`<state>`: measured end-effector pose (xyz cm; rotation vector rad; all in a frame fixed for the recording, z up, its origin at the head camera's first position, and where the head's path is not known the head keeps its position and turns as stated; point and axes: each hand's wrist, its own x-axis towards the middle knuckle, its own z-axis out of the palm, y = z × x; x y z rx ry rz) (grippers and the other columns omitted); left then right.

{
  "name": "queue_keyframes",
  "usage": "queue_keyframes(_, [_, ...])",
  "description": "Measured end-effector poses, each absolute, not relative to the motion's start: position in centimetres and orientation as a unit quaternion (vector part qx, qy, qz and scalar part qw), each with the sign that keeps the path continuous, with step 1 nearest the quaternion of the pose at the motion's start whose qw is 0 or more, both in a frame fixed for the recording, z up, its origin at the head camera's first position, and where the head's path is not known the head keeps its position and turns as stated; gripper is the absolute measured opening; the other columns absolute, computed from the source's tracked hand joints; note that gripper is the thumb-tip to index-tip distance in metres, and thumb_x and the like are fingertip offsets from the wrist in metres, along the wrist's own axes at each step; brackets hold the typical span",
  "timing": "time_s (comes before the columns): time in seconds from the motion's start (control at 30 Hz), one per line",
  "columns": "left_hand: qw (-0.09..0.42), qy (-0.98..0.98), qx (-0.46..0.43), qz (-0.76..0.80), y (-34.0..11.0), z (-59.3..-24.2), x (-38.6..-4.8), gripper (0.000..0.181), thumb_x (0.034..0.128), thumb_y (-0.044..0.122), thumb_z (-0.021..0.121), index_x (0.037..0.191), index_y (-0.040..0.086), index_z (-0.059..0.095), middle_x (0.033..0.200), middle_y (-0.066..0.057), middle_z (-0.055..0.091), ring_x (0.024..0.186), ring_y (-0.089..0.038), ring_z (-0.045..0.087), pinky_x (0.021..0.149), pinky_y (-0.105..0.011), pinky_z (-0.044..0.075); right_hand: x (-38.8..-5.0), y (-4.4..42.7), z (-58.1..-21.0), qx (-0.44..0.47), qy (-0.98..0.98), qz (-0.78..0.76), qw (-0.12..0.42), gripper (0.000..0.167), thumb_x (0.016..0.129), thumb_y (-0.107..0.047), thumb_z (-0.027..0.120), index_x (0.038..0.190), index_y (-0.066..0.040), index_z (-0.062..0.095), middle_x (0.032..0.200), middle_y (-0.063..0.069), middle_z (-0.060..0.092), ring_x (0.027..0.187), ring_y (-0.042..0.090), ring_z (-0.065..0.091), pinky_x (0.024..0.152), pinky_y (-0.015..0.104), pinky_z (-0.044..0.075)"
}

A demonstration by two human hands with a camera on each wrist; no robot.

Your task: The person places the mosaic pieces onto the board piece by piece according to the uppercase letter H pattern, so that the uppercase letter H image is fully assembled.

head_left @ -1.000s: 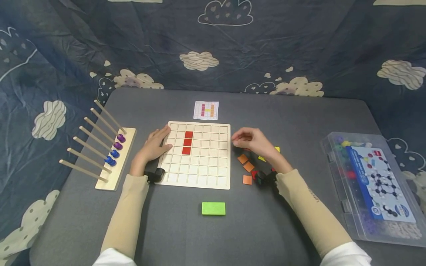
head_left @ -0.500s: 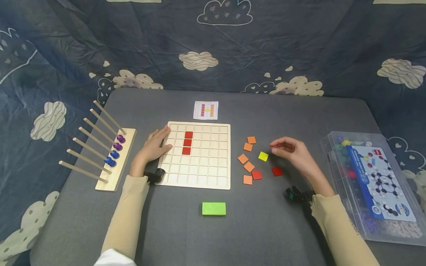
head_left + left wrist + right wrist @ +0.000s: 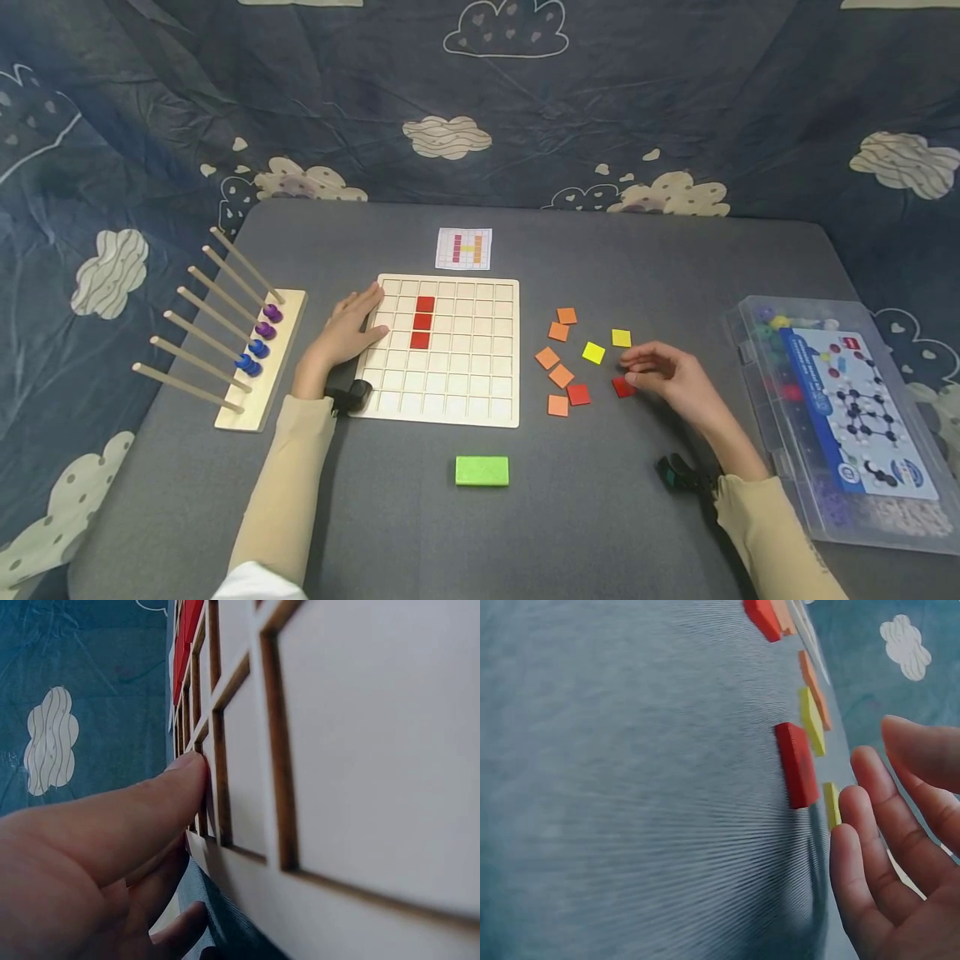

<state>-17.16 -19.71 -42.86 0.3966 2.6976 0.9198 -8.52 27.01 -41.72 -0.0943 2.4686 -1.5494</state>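
A pale wooden grid board [image 3: 472, 362] lies mid-table with three red squares [image 3: 423, 321] in one column. My left hand [image 3: 343, 336] rests on the board's left edge; in the left wrist view its thumb [image 3: 165, 791] lies on the rim [image 3: 247, 881]. At the right, my right hand [image 3: 667, 375] hovers by a loose red tile [image 3: 622, 387], its fingers relaxed and holding nothing. In the right wrist view a gap shows between that hand [image 3: 900, 847] and the red tile [image 3: 796, 765]. Yellow tiles [image 3: 593, 353] and orange tiles [image 3: 561, 376] lie between hand and board.
A card with a coloured H pattern [image 3: 464, 249] lies behind the board. A green block [image 3: 482, 471] is in front. On the left stands a peg rack [image 3: 283, 358] with blue and purple beads; on the right, a clear plastic case [image 3: 817, 525].
My right hand has moved right from beside the board, then slightly nearer the front edge, uncovering tiles, among them a yellow one. My left hand has stayed on the board.
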Motion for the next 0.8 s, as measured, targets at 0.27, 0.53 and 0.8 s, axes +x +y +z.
queue_keyframes(0.27, [0.136,0.931,0.131,0.312,-19.7,-42.8,-17.2,0.065,0.0970,0.016,0.054,0.150,-0.001,0.021,0.158,-0.016,0.011,0.141,-0.045,0.003,0.104,-0.069,0.004,-7.9,27.0,-42.4,-0.028,0.867,-0.488,0.097,0.030,0.083,0.002,0.070,0.112,0.006,0.062,0.111,0.022,0.061,0.089,0.014,0.060,0.070,0.019,0.050])
queue_keyframes(0.53, [0.136,0.930,0.129,0.316,-19.7,-42.7,-17.1,0.065,0.0968,0.015,0.054,0.150,-0.002,0.021,0.158,-0.017,0.011,0.141,-0.045,0.003,0.105,-0.069,0.004,-8.0,26.4,-42.8,-0.033,0.911,-0.406,0.070,0.025,0.078,0.009,0.070,0.101,0.002,0.066,0.099,0.016,0.065,0.083,0.023,0.059,0.064,0.023,0.048])
queue_keyframes(0.8, [0.135,0.931,0.131,0.312,-19.7,-42.8,-17.2,0.065,0.0970,0.016,0.054,0.150,-0.002,0.021,0.158,-0.016,0.011,0.141,-0.045,0.003,0.105,-0.069,0.003,-8.1,26.0,-42.6,-0.029,0.912,-0.403,0.072,0.023,0.075,0.011,0.070,0.095,0.003,0.067,0.084,0.012,0.062,0.072,0.020,0.055,0.059,0.025,0.046])
